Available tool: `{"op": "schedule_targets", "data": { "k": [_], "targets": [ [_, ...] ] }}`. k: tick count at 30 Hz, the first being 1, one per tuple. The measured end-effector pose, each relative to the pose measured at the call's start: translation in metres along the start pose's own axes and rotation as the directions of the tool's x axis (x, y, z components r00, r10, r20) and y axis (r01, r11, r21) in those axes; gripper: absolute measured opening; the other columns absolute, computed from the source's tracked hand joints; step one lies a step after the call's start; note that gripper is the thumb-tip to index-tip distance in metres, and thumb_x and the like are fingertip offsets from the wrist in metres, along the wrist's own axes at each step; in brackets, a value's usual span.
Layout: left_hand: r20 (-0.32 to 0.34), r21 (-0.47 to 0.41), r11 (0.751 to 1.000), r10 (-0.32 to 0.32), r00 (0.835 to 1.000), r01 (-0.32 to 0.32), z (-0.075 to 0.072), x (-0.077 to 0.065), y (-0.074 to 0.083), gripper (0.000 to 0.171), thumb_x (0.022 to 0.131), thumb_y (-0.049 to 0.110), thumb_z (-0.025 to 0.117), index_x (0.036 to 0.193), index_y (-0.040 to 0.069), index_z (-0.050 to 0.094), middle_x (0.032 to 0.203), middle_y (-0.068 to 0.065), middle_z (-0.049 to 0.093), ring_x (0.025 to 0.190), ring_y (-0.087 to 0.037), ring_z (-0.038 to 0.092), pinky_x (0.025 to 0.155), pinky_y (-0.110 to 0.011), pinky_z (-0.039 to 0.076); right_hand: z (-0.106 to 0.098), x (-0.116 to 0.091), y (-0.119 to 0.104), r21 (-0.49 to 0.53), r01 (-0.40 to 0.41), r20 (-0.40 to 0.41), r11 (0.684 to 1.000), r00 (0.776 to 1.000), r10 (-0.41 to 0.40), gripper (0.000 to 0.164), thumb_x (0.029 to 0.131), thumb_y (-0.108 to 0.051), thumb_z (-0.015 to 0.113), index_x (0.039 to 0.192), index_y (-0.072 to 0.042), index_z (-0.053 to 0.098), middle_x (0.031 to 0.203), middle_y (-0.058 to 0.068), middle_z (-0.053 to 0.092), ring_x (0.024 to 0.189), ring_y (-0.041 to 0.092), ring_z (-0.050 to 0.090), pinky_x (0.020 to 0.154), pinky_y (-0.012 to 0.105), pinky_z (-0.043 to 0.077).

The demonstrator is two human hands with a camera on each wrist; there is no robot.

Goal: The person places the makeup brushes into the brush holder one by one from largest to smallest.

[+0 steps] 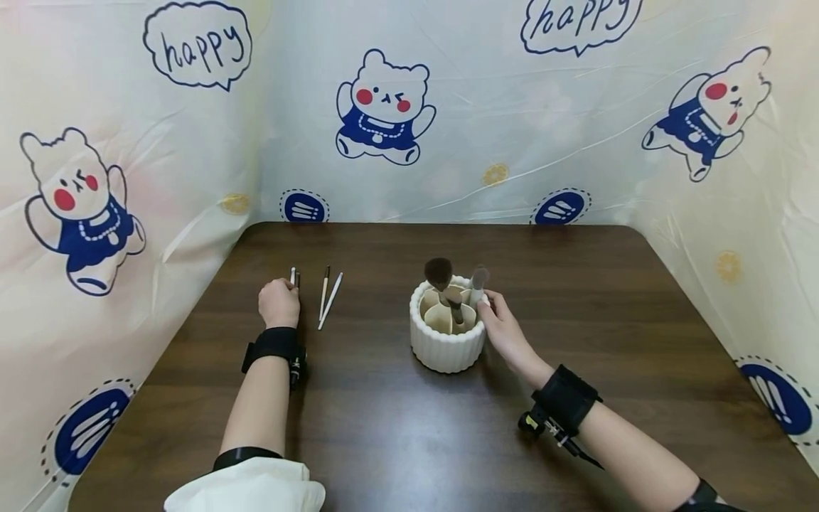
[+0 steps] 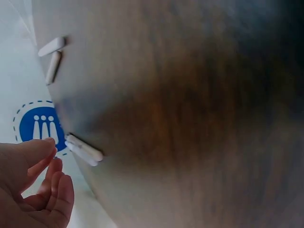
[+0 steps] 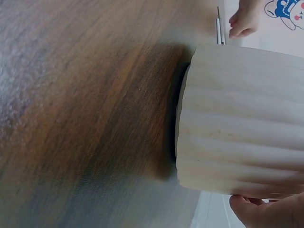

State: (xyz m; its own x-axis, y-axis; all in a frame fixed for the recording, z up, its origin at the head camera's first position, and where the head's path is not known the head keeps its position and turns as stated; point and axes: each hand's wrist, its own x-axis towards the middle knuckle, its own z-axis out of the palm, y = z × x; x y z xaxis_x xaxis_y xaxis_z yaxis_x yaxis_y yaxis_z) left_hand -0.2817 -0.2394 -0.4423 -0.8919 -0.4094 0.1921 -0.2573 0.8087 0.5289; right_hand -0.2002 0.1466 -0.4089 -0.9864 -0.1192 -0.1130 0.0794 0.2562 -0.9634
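A white ribbed brush holder (image 1: pixel 447 347) with divided compartments stands upright on the table. In it are a large dark-headed makeup brush (image 1: pixel 439 273), a smaller brown-headed brush (image 1: pixel 453 297) and a pale-handled brush (image 1: pixel 478 283). My right hand (image 1: pixel 502 328) grips the holder's right side near the rim; in the right wrist view the thumb (image 3: pixel 243 209) lies against its wall. At the left, my left hand (image 1: pixel 279 304) is beside two slim sticks (image 2: pixel 84 149). Its fingers are loosely bent, with nothing between thumb and fingers in the left wrist view.
Two more slim sticks, one dark-ended (image 1: pixel 324 291) and one white (image 1: pixel 330 301), lie on the brown wooden table (image 1: pixel 384 427) between the left hand and the holder. A printed curtain (image 1: pixel 473 128) surrounds the table's back and sides.
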Motion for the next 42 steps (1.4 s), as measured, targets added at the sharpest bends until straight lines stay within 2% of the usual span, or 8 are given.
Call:
{"op": "schedule_targets", "data": {
  "k": [4,12,19,28,32,36,39,42],
  "targets": [
    [0.005,0.028,0.999,-0.034,0.999,0.034,0.003,0.003,0.0,0.021,0.093,0.009,0.057,0.102,-0.006,0.069,0.102,-0.028,0.066,0.096,-0.045,0.06,0.08,-0.052,0.05,0.0,0.001,0.0,-0.003,-0.001,-0.001,1.0,1.0,0.001,0.047,0.104,-0.022,0.03,0.145,0.001,0.024,0.149,0.024,0.031,0.14,0.033,0.03,0.115,0.048,0.027],
    [0.045,0.048,0.998,-0.052,0.998,0.049,0.008,0.008,0.003,0.022,0.094,0.011,0.057,0.102,-0.007,0.068,0.103,-0.03,0.065,0.096,-0.046,0.06,0.078,-0.053,0.051,0.0,0.0,0.0,-0.004,0.007,-0.015,1.0,1.0,-0.007,0.046,0.104,-0.021,0.031,0.144,0.001,0.026,0.148,0.024,0.033,0.139,0.034,0.032,0.114,0.048,0.028],
    [0.096,0.111,0.99,-0.1,0.99,0.089,0.009,0.01,0.007,0.03,0.094,0.015,0.057,0.105,-0.012,0.064,0.109,-0.034,0.06,0.104,-0.048,0.056,0.084,-0.055,0.05,0.002,0.001,0.001,0.01,0.021,-0.013,1.0,1.0,-0.021,0.045,0.104,-0.019,0.031,0.143,0.003,0.027,0.15,0.024,0.031,0.141,0.034,0.029,0.116,0.048,0.025],
    [0.136,0.164,0.983,-0.103,0.985,0.08,0.009,0.011,0.008,0.029,0.094,0.012,0.055,0.105,-0.014,0.063,0.108,-0.035,0.062,0.1,-0.048,0.059,0.079,-0.054,0.052,0.001,0.003,0.002,0.002,0.006,-0.017,1.0,1.0,-0.006,0.046,0.104,-0.02,0.031,0.144,0.002,0.026,0.149,0.024,0.032,0.14,0.034,0.03,0.116,0.048,0.026],
    [0.171,0.179,0.982,-0.09,0.981,0.059,0.01,0.012,0.008,0.03,0.095,0.011,0.051,0.108,-0.013,0.063,0.107,-0.035,0.063,0.097,-0.048,0.061,0.077,-0.054,0.052,0.001,0.003,0.002,0.005,-0.001,-0.019,1.0,1.0,0.001,0.046,0.104,-0.021,0.031,0.143,0.001,0.027,0.149,0.023,0.032,0.14,0.033,0.031,0.115,0.047,0.027],
    [0.2,0.188,0.982,-0.052,0.978,0.013,0.011,0.01,0.011,0.03,0.095,0.011,0.051,0.108,-0.013,0.062,0.107,-0.036,0.062,0.095,-0.049,0.061,0.075,-0.054,0.052,0.001,0.003,0.001,0.004,-0.002,-0.011,1.0,1.0,0.002,0.046,0.104,-0.022,0.031,0.144,0.001,0.026,0.15,0.023,0.031,0.141,0.033,0.029,0.116,0.048,0.026],
    [0.197,0.183,0.983,-0.02,0.98,-0.017,0.012,0.007,0.016,0.03,0.094,0.012,0.053,0.104,-0.014,0.063,0.105,-0.036,0.063,0.094,-0.048,0.062,0.075,-0.054,0.053,0.001,0.002,0.001,-0.002,-0.004,-0.008,1.0,1.0,0.004,0.046,0.104,-0.022,0.03,0.144,0.001,0.025,0.151,0.023,0.03,0.141,0.034,0.029,0.116,0.049,0.026],
    [0.159,0.152,0.987,0.027,0.987,-0.052,0.012,0.007,0.024,0.028,0.093,0.013,0.055,0.095,-0.012,0.067,0.099,-0.034,0.066,0.09,-0.046,0.064,0.073,-0.053,0.053,0.001,0.002,0.001,-0.004,-0.007,-0.009,1.0,1.0,0.007,0.047,0.104,-0.023,0.03,0.144,0.0,0.025,0.151,0.023,0.03,0.142,0.034,0.028,0.116,0.049,0.025]
  ]
}}
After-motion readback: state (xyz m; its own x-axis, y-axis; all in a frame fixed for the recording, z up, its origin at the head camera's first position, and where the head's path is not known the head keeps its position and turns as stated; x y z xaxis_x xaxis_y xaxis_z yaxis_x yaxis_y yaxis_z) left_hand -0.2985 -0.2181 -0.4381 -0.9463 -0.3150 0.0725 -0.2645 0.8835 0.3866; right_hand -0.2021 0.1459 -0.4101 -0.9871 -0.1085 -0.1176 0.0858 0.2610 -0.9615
